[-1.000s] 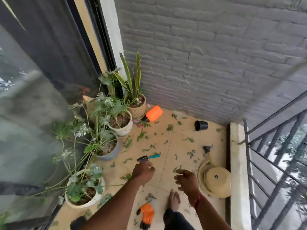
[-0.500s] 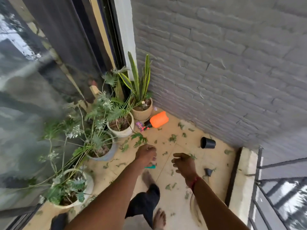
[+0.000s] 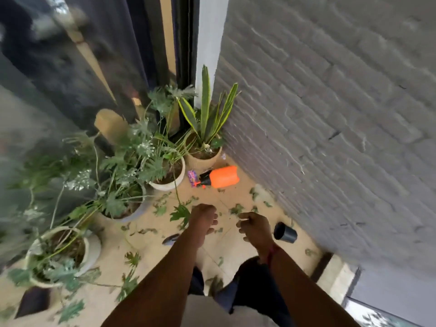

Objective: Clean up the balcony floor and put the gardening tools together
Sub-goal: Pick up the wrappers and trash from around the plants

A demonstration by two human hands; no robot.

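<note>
My left hand (image 3: pixel 203 220) is curled in a fist around the pruning shears; only their dark tip (image 3: pixel 171 239) pokes out beside my wrist. My right hand (image 3: pixel 254 228) hangs loosely curled beside it and holds nothing. An orange spray bottle (image 3: pixel 223 177) lies on its side on the tan tiled floor (image 3: pixel 226 246), ahead of both hands near the grey brick wall. Cut green leaves (image 3: pixel 236 208) are scattered over the tiles around and under my hands.
Several potted plants (image 3: pixel 165 171) line the left side along the glass door, the nearest in a white pot (image 3: pixel 93 250). A small black pot (image 3: pixel 285 232) lies tipped over at the right by the wall (image 3: pixel 330 138). A purple wrapper (image 3: pixel 192 178) sits beside the bottle.
I have stepped forward toward the corner, so the spray bottle and pots are closer. The watering can and orange glove have dropped out of view. My left hand keeps its grip on the shears.
</note>
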